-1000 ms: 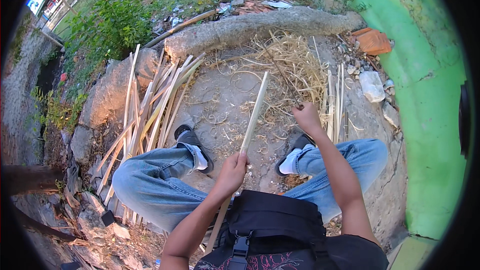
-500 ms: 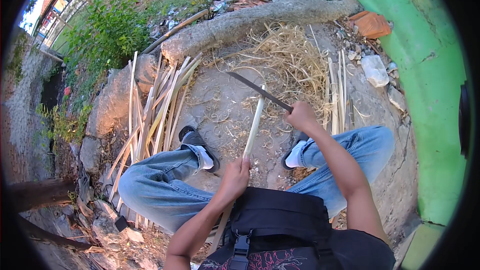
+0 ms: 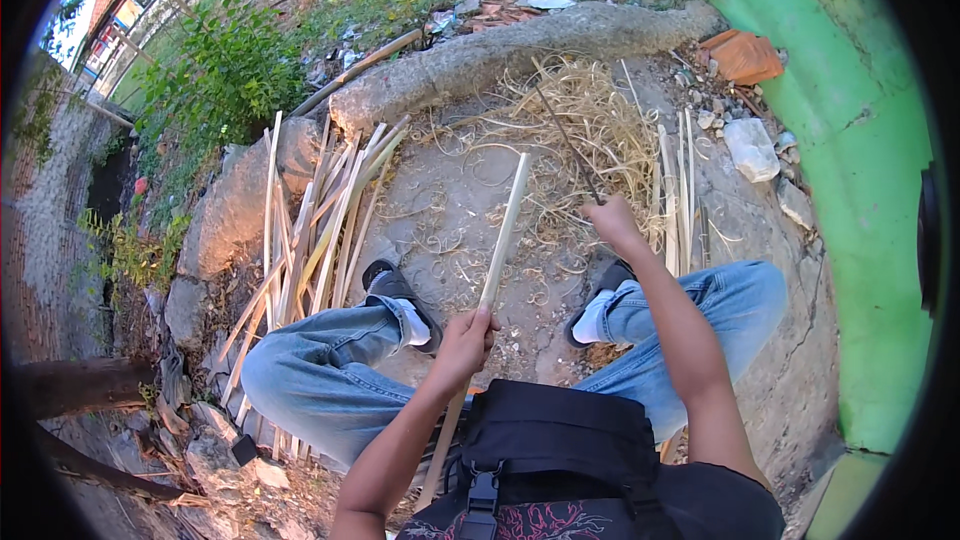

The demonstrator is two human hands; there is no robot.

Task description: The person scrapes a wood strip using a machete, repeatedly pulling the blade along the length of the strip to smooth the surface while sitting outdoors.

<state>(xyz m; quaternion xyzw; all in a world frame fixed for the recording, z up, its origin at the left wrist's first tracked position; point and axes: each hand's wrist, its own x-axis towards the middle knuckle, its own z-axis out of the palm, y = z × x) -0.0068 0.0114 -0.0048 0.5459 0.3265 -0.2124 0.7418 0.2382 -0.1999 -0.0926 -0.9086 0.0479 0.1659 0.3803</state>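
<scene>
We see the left hand (image 3: pixel 466 342) closed around a long pale strip (image 3: pixel 505 230), thumb laid along it. The strip slants up and slightly right from the fist, its far end above bare concrete ground (image 3: pixel 430 180); its lower part runs down between the forearm and a black bag (image 3: pixel 555 430) at the waist.

We see the right hand (image 3: pixel 614 221) closed in a fist on a dark blade (image 3: pixel 566 135), which points up and to the left, apart from the strip. The blade appears nearly edge-on from here, so we cannot be sure of its width, and the fist hides its grip.

Behind the blade, we find a tangle of curled shavings (image 3: pixel 600 105) heaped before a rough stone ridge (image 3: pixel 500 55). A loose stack of strips (image 3: pixel 325 210) lies beyond the left knee (image 3: pixel 290 365); a smaller bunch of strips (image 3: pixel 672 205) lies just beside the shavings, near the right knee (image 3: pixel 745 295). To our right curves a green wall (image 3: pixel 830 170).
</scene>
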